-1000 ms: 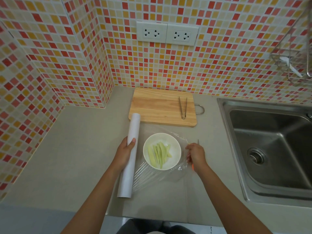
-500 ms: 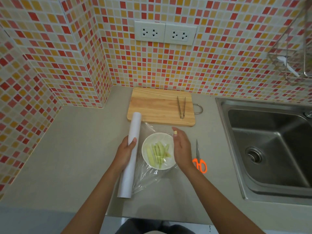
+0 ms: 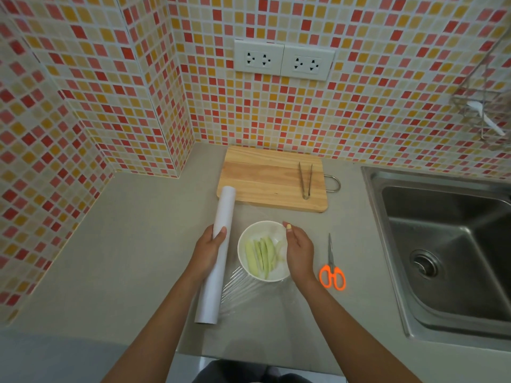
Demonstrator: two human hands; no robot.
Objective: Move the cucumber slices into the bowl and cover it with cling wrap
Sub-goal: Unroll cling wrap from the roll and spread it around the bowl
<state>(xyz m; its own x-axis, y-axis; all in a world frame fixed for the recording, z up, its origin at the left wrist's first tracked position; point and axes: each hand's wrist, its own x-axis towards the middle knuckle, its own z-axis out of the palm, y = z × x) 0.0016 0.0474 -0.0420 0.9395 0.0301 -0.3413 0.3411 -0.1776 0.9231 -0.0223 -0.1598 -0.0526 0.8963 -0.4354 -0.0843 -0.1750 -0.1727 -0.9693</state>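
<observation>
A white bowl (image 3: 242,240) stands on the grey counter with several pale green cucumber slices (image 3: 261,257) lying in it. My left hand (image 3: 208,251) grips the white cling wrap roll (image 3: 224,214), which lies lengthwise just left of the bowl. A wrinkled sheet of clear cling wrap (image 3: 240,288) runs from the roll to the bowl and bunches at the bowl's right side. My right hand (image 3: 300,251) is over the bowl's right rim, its fingertips pinching the bunched film edge.
Orange-handled scissors (image 3: 331,275) lie right of the bowl. Behind it a wooden cutting board (image 3: 262,178) carries metal tongs (image 3: 305,181). A steel sink (image 3: 442,244) fills the right side. Tiled walls close the back and left; a wire rack (image 3: 484,106) hangs upper right.
My right hand moved left from beside the scissors to the bowl's right rim, bringing the film edge with it and uncovering the scissors. The left hand stayed on the roll.
</observation>
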